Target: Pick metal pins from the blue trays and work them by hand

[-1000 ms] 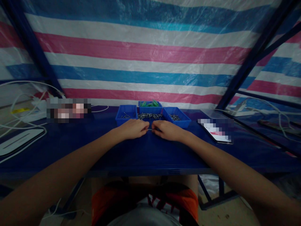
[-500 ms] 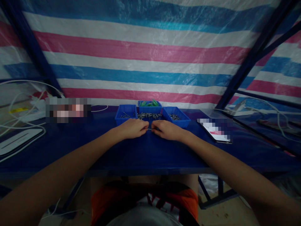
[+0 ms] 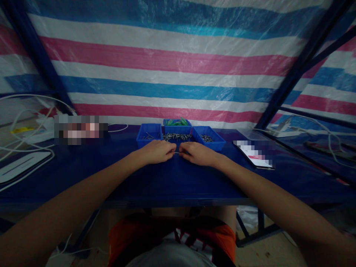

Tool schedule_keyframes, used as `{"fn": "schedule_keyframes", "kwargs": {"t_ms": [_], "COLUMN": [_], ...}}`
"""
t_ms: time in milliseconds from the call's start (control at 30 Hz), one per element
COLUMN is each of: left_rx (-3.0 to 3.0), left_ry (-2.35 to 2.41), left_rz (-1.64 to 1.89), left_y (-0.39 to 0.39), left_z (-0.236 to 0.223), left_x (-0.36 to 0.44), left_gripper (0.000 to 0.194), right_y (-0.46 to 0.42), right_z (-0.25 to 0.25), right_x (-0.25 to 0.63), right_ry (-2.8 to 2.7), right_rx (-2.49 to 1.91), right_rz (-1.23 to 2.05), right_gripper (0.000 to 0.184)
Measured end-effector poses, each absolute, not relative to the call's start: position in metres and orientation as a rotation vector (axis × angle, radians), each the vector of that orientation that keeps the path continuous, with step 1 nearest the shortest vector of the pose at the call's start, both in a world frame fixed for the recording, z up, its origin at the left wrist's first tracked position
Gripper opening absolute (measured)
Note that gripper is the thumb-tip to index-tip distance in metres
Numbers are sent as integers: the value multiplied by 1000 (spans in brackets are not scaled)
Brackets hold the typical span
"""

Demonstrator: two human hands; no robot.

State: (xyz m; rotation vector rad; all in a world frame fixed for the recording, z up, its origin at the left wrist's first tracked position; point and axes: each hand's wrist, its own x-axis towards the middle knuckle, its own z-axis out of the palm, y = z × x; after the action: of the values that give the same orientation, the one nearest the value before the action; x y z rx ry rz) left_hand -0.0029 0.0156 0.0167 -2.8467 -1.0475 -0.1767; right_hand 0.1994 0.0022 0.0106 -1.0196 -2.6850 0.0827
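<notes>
My left hand (image 3: 162, 151) and my right hand (image 3: 197, 152) meet low over the table, fingertips pinched and closed. A thin, light metal pin (image 3: 176, 152) spans the small gap between them, one end in each pinch. Fingers cover its ends, so I cannot tell whether it is a screw or a nail. Just beyond the hands is a loose pile of small dark metal screws or nails (image 3: 178, 137). A blue bin (image 3: 139, 137) with a few long, thin metal pieces stands beyond my left hand. Behind my right hand, another blue bin (image 3: 218, 141) contains short metal pieces.
A third blue bin (image 3: 178, 129) with green pieces stands behind the pile. A phone (image 3: 257, 157) lies to the right on the blue table (image 3: 172, 187). White cables (image 3: 25, 144) and a flat white device (image 3: 23, 167) are at the left. Striped sheeting hangs behind.
</notes>
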Motion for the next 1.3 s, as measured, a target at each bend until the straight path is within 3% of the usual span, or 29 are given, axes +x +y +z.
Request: {"fn": "schedule_keyframes", "kwargs": {"t_ms": [1300], "left_rx": [-2810], "left_ry": [-1073], "left_rz": [-161], "left_y": [15], "left_z": [17], "left_x": [-1], "left_gripper": [24], "right_y": [2], "right_z": [12], "right_x": [199], "right_ry": [-2705], "right_rx": [-1031], "right_rz": [14], "right_gripper": [13]}}
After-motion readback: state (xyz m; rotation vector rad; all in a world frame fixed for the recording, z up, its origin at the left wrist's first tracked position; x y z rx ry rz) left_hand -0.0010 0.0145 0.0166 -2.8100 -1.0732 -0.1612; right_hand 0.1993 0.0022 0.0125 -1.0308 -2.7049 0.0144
